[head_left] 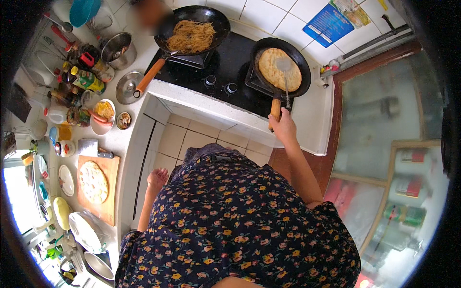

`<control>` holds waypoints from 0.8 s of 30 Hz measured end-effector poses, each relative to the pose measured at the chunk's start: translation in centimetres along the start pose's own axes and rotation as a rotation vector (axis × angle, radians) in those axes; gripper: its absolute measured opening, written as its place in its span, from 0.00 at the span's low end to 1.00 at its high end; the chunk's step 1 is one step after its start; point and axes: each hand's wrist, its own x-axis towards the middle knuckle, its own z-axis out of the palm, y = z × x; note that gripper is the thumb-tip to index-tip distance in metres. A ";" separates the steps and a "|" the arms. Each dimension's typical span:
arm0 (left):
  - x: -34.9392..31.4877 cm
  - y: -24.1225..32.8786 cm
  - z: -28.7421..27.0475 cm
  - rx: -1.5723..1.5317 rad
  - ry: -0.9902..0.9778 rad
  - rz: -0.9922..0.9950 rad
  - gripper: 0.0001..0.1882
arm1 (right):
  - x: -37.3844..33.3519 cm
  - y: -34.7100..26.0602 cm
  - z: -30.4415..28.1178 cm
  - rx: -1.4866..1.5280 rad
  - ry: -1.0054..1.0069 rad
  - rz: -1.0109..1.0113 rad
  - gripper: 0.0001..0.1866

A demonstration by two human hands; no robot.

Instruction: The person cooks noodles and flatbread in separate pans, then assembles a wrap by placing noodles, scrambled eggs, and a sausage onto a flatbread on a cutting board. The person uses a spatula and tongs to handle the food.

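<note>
Your right hand (283, 126): fingers clamped on spatula (286, 81) handle, blade flat on flatbread (279, 69) in frying pan (281, 67), pressing; your left hand (157, 180) hangs free, fingers loosely apart.

A blurred patch (152, 13) hides the wall behind the noodle wok (193, 30), and the spatula (285, 77) grip is hidden inside the right hand (283, 126).

Matt black pan (281, 67), wooden handle (274, 111), shiny metal spatula (285, 72), glossy black hob (230, 60)
</note>
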 end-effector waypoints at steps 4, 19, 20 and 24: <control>4.0 -1.0 -3.3 -0.038 -0.208 -0.052 0.08 | 3.3 1.9 2.5 1.336 -0.601 0.688 0.11; 2.8 -3.9 -4.9 -0.206 -0.123 0.007 0.08 | 5.9 2.8 -4.5 1.543 -0.531 0.648 0.05; 2.7 -4.3 -5.0 -0.184 -0.090 0.007 0.08 | 6.2 2.9 -4.8 1.525 -0.521 0.640 0.05; 3.2 -4.5 -4.9 -0.118 -0.055 0.008 0.08 | 6.6 3.1 -5.0 1.410 -0.477 0.631 0.05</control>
